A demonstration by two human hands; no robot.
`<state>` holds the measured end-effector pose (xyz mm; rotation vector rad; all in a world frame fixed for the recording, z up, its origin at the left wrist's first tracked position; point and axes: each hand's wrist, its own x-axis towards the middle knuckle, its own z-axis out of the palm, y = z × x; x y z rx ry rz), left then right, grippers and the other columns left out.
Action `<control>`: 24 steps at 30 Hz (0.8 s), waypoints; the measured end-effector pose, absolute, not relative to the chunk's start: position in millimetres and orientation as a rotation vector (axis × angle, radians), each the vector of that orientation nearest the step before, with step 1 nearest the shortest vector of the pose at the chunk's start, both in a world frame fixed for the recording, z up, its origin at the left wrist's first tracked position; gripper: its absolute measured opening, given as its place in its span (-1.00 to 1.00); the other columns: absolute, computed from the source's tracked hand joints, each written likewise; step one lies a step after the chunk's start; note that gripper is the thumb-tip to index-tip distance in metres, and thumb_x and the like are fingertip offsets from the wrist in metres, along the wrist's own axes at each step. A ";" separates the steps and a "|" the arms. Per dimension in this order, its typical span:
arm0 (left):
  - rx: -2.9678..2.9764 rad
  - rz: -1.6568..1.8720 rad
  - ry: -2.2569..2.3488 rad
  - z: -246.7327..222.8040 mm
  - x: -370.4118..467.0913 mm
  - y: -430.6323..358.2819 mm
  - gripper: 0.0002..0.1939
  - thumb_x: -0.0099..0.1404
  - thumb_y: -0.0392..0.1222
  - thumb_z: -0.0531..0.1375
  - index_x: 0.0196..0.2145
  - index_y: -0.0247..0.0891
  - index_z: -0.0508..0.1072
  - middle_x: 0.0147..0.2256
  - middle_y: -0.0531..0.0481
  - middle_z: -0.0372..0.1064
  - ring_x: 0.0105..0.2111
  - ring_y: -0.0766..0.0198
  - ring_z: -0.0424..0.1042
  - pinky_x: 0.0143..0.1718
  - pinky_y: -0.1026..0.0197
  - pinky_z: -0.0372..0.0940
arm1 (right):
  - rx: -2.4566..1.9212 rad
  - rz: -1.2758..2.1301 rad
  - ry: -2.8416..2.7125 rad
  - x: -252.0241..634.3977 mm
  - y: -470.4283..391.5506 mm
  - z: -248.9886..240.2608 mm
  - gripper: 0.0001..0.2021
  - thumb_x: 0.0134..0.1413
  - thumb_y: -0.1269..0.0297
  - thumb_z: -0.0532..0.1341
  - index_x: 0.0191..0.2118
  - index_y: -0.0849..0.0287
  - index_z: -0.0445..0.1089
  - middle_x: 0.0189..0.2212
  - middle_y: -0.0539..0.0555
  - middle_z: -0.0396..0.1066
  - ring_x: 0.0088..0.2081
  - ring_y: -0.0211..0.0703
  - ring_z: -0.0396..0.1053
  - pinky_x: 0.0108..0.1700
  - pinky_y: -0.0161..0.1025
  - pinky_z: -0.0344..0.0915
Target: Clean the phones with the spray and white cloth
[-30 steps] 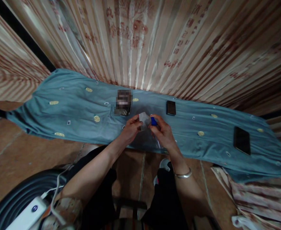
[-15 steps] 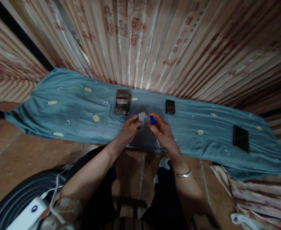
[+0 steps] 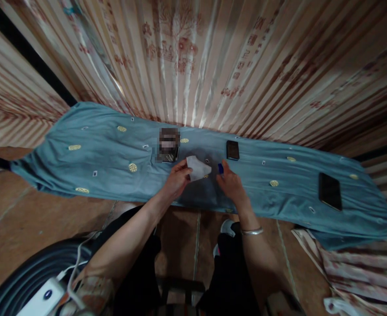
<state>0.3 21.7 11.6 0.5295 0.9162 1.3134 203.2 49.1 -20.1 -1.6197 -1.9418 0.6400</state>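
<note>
My left hand [image 3: 177, 179] pinches a small white cloth or tissue [image 3: 198, 168] by its left edge, above the middle of the blue-green cloth [image 3: 110, 153]. To the right of it, my right hand [image 3: 232, 182] is closed round a small blue object [image 3: 220, 169], of which only a part shows by the fingertips. A gap separates this blue object from the white piece. Just beyond my left hand lies a box-like item [image 3: 169, 145], partly blurred out. A small dark case [image 3: 233, 150] rests beyond my right hand.
A black phone-like slab [image 3: 330, 191] lies at the right end of the cloth. Pleated curtains [image 3: 200, 66] hang behind. At the lower left are a white power bank [image 3: 43, 298] with a cable and a coiled black hose [image 3: 22, 272].
My right hand has moved right, away from the white piece, with the blue object. The white piece now looks more spread out in my left hand.
</note>
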 end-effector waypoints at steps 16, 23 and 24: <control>0.602 1.188 0.807 23.4 -2.9 18.4 -0.73 -0.12 -0.30 0.28 -0.36 -0.23 0.51 -0.40 0.01 0.53 -0.36 0.18 0.50 -0.35 0.21 0.36 | -0.961 1.972 -0.836 157.7 42.4 -10.8 -0.38 -0.02 -0.41 0.15 -0.21 0.07 0.53 -0.22 0.13 0.61 -0.16 0.03 0.56 -0.13 -0.03 0.51; 0.634 1.318 0.932 15.6 -2.3 20.9 -0.63 -0.12 -0.34 0.30 -0.27 -0.24 0.50 -0.41 0.10 0.50 -0.42 0.33 0.44 -0.35 0.30 0.31 | -0.868 1.928 -0.731 145.7 38.7 -12.3 -0.66 -0.18 0.12 0.47 -0.22 0.10 0.55 -0.26 0.03 0.63 -0.27 -0.14 0.55 -0.22 -0.25 0.52; 0.629 1.316 0.960 14.3 -2.8 21.1 -0.61 -0.10 -0.32 0.31 -0.22 -0.23 0.49 -0.40 0.09 0.50 -0.43 0.33 0.43 -0.36 0.29 0.31 | -0.885 1.888 -0.728 146.1 39.9 -13.3 -0.66 -0.20 0.14 0.47 -0.22 0.10 0.55 -0.27 0.03 0.62 -0.27 -0.14 0.55 -0.23 -0.25 0.52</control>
